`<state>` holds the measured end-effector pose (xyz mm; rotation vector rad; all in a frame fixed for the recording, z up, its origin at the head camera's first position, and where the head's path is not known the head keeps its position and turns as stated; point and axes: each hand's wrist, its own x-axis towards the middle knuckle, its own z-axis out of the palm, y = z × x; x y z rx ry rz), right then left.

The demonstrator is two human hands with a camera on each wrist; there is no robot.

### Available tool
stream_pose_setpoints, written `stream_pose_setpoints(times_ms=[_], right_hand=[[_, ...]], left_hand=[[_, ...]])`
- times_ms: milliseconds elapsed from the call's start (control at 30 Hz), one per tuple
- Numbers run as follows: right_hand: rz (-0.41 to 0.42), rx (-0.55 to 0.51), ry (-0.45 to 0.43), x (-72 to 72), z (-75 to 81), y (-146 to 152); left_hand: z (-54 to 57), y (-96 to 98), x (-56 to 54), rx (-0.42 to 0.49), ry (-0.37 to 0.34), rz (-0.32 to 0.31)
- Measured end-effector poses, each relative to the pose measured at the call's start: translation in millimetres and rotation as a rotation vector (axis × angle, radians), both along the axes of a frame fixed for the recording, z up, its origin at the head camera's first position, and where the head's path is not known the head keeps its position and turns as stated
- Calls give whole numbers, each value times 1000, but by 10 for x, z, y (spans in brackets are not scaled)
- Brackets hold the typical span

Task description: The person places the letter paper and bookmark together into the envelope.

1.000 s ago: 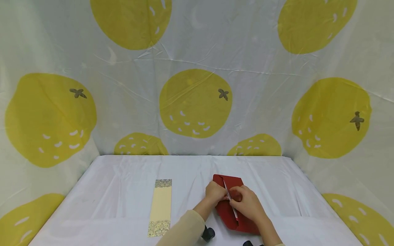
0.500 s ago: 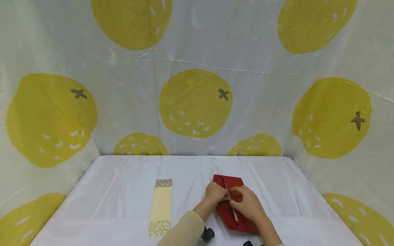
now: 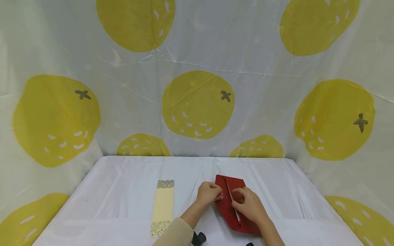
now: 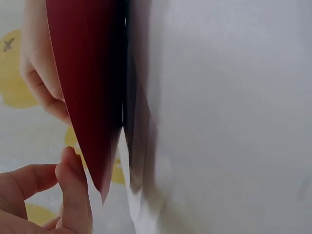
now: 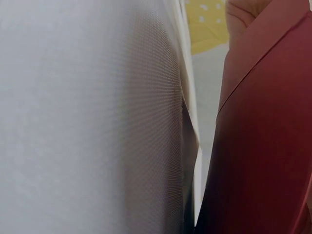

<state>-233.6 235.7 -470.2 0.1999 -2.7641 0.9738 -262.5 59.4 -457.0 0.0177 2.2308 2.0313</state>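
A red envelope lies slanted at the right of the white table, with a thin white edge showing along its opening. My right hand pinches the envelope at this opening, thumb and forefinger curled. At the envelope's left border is my left hand, fingers loosely bent. The left wrist view shows its fingers just beside the raised red edge, a gap between them. Red paper fills much of the right wrist view, hiding most of the right hand.
A cream paper strip with ornate patterned ends lies left of the hands. Black cylindrical parts show below the left wrist. Cloth walls with yellow fruit prints enclose the white-covered table at the back and sides.
My left hand has drawn back leftward from the white edge to the envelope's left border. The right hand keeps its pinch. The whole head view has shifted slightly.
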Motion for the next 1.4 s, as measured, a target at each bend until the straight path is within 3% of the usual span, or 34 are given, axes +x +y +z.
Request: stream_pose_setpoints(times_ms=[433,833,1167,1400], right_hand=[[-6,12,-5,12,0,28],[2,6,-18,-8,-10,23],[-1,19,4,-9,-4,4],[-1,31,-8,-20,-19,-8]], left_hand=[[25,-437,144,30,40,-5],[169,-832,342,7,28,-42],[125,-1331,408,-8,40,-22],[53,-1696,480,-73,8,47]])
